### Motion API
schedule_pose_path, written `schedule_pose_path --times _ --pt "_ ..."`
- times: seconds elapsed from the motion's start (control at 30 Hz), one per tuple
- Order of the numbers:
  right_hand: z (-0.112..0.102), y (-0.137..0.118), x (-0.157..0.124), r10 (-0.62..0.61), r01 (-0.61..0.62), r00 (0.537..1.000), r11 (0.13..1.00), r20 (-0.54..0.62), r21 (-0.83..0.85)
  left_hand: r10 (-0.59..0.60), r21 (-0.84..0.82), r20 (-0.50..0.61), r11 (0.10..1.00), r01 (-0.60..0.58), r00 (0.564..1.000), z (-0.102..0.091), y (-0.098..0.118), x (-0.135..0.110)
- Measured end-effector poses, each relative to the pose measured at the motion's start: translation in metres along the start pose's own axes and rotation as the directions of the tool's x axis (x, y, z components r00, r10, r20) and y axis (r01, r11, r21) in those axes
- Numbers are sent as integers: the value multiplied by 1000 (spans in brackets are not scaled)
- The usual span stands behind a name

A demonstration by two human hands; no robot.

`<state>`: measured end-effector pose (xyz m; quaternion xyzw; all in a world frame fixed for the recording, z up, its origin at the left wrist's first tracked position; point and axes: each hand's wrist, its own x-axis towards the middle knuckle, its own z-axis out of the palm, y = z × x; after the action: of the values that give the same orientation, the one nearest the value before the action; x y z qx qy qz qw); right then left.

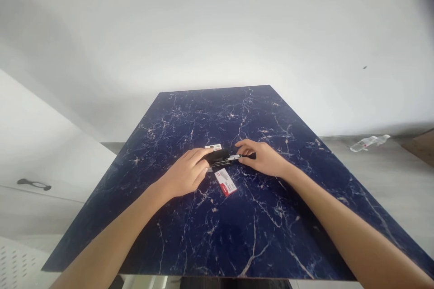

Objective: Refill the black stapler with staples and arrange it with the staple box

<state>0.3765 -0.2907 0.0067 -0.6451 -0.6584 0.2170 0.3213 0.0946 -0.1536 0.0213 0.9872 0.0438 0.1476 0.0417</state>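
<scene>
A black stapler (218,157) lies across the middle of the dark blue marbled table (217,239), its metal part pointing right. My left hand (186,171) is closed around the stapler's left end, with the thumb on the near side. At the other end, my right hand (259,157) has its thumb and fingers at the silvery metal tip; the fingertips meet the tip but the exact grip is too small to make out. A small white and red box (226,182) lies just in front of the stapler. Behind it, another white and red box (213,147) is partly hidden.
A pale wall (217,31) rises behind the table's far edge. To the left stands a white cabinet with a dark handle (34,184). On the floor at the right lies a clear plastic bottle (369,143), near a brown box (422,148).
</scene>
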Motion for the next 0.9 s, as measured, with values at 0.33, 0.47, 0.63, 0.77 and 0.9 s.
schedule_pose_path --times 0.33,0.47,0.63,0.77,0.9 --pt "29 -53 -16 -663 565 726 726 -183 -392 -94 -240 -348 971 8 933 -5 23 1" --pt "45 -73 -23 -774 685 624 607 -105 -403 -206 -418 -234 904 93 950 -1 49 -1" --pt "42 -67 -25 -779 697 602 620 -176 -360 -232 -432 -205 893 124 951 6 57 -2" --pt "45 -66 -23 -760 702 620 649 -195 -294 -246 -482 -158 865 142 956 10 55 -1" --pt "50 -66 -20 -724 690 658 690 -208 -219 -287 -551 -49 807 214 957 10 51 -1"
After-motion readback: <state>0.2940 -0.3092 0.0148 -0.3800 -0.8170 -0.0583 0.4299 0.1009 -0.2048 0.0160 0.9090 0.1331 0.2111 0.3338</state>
